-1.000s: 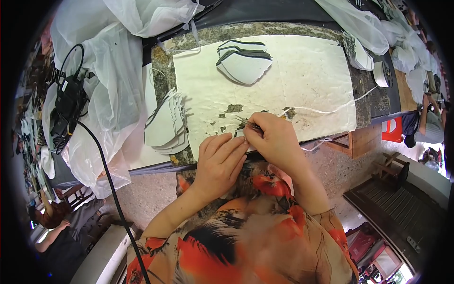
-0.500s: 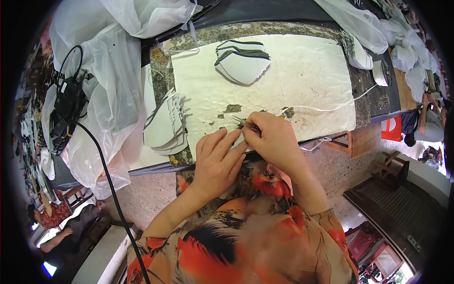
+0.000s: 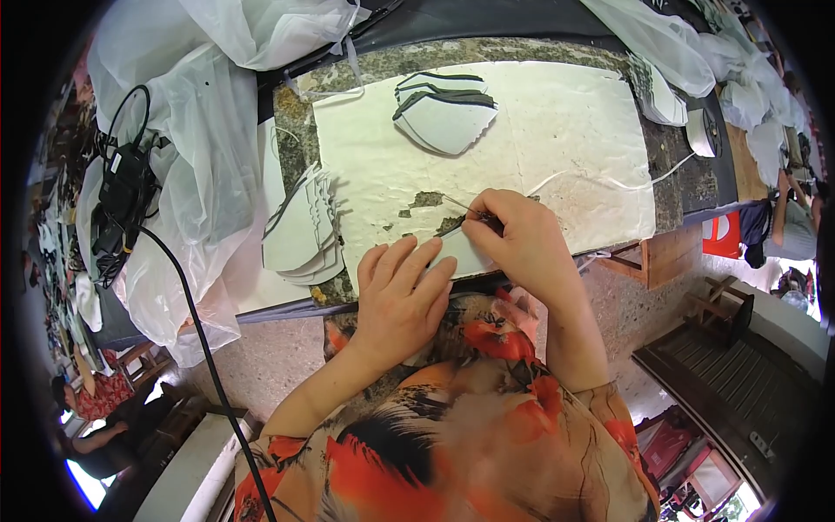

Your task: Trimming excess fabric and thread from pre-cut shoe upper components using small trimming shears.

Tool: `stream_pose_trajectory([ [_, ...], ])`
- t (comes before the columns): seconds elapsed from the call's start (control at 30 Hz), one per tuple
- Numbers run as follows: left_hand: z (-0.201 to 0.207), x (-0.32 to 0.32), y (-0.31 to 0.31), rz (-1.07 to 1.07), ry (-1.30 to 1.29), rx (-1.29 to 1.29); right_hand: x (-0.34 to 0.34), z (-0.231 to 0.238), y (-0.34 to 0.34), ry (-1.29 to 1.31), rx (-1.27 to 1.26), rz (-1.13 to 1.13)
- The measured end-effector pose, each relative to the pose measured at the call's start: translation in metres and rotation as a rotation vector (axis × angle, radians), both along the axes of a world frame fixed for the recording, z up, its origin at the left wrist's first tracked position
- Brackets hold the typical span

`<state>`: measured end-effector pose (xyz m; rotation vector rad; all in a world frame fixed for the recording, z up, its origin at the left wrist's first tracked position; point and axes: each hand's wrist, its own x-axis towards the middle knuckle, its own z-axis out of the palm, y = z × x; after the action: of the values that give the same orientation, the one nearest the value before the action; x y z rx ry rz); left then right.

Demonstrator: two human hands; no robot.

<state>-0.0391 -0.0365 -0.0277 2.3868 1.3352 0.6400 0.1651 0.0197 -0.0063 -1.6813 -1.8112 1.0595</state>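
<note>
My left hand (image 3: pixel 398 283) lies with fingers spread on a white cut piece (image 3: pixel 465 254) at the near edge of the board. Along that piece's far edge runs a dark strip. Closed in a pinch, my right hand (image 3: pixel 522 239) grips a thin pointed metal tool (image 3: pixel 459 206) over the right end of the dark strip; its exact kind is partly hidden by my fingers. A stack of white pieces with dark edging (image 3: pixel 446 120) rests farther up the board. More white pieces with wavy edges (image 3: pixel 304 233) are fanned out to the left of my left hand.
A worn white sheet (image 3: pixel 574 113) covers the speckled board. From a white roll (image 3: pixel 698 133) at right, a narrow white tape (image 3: pixel 639 186) runs toward my right hand. Plastic bags (image 3: pixel 204 130) and a black adapter with cable (image 3: pixel 128 183) lie at left. Another person (image 3: pixel 793 222) sits far right.
My right hand has moved right and slightly away from my left hand, carrying the tool. More of the white piece shows between my hands. My left hand has stayed nearly in place.
</note>
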Motion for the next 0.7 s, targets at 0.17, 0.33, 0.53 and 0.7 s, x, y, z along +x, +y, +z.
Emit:
stream_pose_trajectory([
  [0.17, 0.008, 0.004, 0.003, 0.026, 0.012, -0.033, 0.001, -0.001, 0.001, 0.018, -0.004, 0.008],
  [0.33, 0.011, 0.007, 0.005, 0.014, 0.023, -0.065, 0.002, 0.0, 0.001, 0.017, -0.027, 0.002],
  [0.53, 0.014, 0.01, 0.008, 0.033, 0.012, -0.065, 0.003, -0.002, 0.002, 0.012, -0.029, 0.007],
  [0.7, 0.005, 0.012, 0.011, 0.054, -0.002, -0.007, 0.004, -0.003, 0.004, 0.011, -0.009, 0.013],
])
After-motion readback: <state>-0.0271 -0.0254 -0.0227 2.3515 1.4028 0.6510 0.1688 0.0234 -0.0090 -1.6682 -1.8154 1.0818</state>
